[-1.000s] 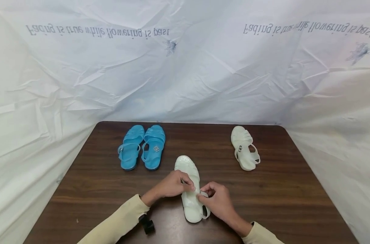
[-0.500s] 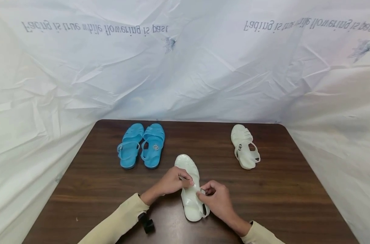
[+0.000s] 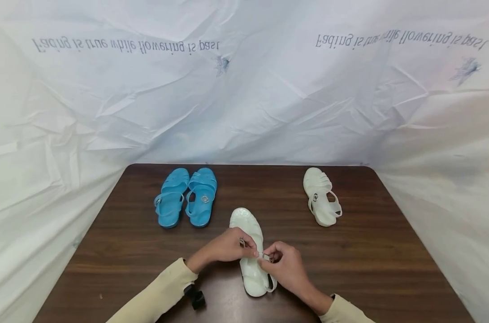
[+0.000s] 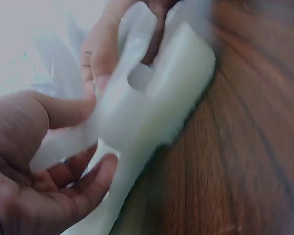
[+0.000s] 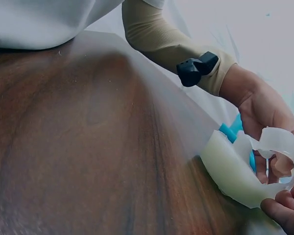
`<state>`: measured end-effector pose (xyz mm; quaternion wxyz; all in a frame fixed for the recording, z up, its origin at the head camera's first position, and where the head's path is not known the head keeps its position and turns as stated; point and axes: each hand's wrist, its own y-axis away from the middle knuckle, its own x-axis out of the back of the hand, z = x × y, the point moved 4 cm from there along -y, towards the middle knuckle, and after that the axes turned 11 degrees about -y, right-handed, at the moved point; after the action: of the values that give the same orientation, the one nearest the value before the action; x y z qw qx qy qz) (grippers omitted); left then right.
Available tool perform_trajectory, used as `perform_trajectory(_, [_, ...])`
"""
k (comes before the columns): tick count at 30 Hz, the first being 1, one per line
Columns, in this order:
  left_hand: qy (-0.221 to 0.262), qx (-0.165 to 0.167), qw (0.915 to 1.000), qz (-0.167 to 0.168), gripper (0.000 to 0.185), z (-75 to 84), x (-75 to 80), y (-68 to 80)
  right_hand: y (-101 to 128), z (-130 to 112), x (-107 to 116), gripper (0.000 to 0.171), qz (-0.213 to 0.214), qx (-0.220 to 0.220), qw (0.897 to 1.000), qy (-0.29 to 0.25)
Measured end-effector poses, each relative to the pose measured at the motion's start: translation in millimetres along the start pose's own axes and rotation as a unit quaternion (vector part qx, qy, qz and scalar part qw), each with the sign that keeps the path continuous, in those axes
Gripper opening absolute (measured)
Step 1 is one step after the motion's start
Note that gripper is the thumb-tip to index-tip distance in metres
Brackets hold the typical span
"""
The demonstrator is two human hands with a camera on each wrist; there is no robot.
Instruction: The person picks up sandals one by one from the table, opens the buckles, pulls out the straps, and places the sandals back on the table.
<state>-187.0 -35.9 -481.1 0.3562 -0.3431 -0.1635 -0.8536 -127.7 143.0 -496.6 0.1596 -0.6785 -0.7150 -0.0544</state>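
Note:
A white jelly sandal [image 3: 245,220] lies toe-away on the table, between both hands. From its left side, my left hand [image 3: 230,246] reaches over the sandal, and in the left wrist view its thumb and fingers pinch the translucent ankle strap [image 4: 63,147]. On the other side, my right hand [image 3: 287,266] pinches the strap's buckle end, where a bit of metal [image 3: 266,257] shows at the fingertips. The fingertips of both hands nearly meet over the sandal's middle. In the right wrist view the sandal's heel [image 5: 230,171] faces the camera, and the strap's loop [image 5: 278,141] stands up.
A pair of blue sandals [image 3: 201,211] stands side by side at the back left of the brown table [image 3: 115,269]. Another white sandal [image 3: 325,217] lies at the back right. White plastic sheeting [image 3: 244,112] hangs behind. A black device [image 3: 196,299] sits on the left wrist.
My left fingertips have shifted slightly down and right, closer to the right hand's fingertips. The right hand and the sandals stay nearly in place; the head view has shifted a little.

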Motion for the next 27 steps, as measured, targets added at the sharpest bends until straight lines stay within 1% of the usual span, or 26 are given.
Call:
perform_trajectory(4, [0.028,0.007,0.9995,0.013,0.012,-1.8,-0.7,0.1,1.7,2.9,-0.5,0.022,0.002,-0.002,1.000,-0.020])
perform_trajectory(6, [0.033,0.011,0.9992,0.020,0.012,-5.2,0.8,-0.4,3.1,5.1,0.0,0.021,0.004,-0.013,0.999,-0.039])
perform_trajectory(8, [0.046,0.024,0.9982,0.031,0.010,-11.6,4.1,0.2,5.2,8.1,1.5,0.020,0.009,-0.031,0.998,-0.059])
perform_trajectory(10, [0.061,0.029,0.9972,0.031,0.009,-17.1,7.5,1.9,6.8,10.5,2.7,0.017,0.010,-0.047,0.996,-0.077])
perform_trajectory(13, [0.087,0.032,0.9953,0.030,0.010,-21.1,10.6,4.2,7.1,11.3,3.4,0.012,0.002,-0.055,0.995,-0.087])
perform_trajectory(15, [0.103,0.026,0.9941,0.021,0.012,-19.7,8.6,4.8,7.0,11.2,2.7,0.013,-0.012,-0.061,0.995,-0.081])
perform_trajectory(17, [0.120,0.032,0.9919,0.026,0.014,-17.9,5.6,4.4,6.3,11.4,2.3,0.016,-0.021,-0.068,0.995,-0.075])
perform_trajectory(20, [0.153,0.060,0.9855,0.044,0.017,-15.7,1.0,3.2,5.2,13.1,2.4,0.020,-0.035,-0.084,0.993,-0.080])
perform_trajectory(23, [0.179,0.082,0.9777,0.072,0.022,-10.2,1.2,-1.4,3.0,13.1,3.0,0.025,-0.047,-0.089,0.991,-0.093])
perform_trajectory(25, [0.192,0.087,0.9732,0.091,0.024,-5.5,3.5,-6.1,1.9,12.6,3.3,0.028,-0.058,-0.092,0.989,-0.105])
perform_trajectory(27, [0.204,0.087,0.9698,0.101,0.026,0.6,6.1,-11.1,1.6,11.7,3.5,0.031,-0.069,-0.097,0.986,-0.120])
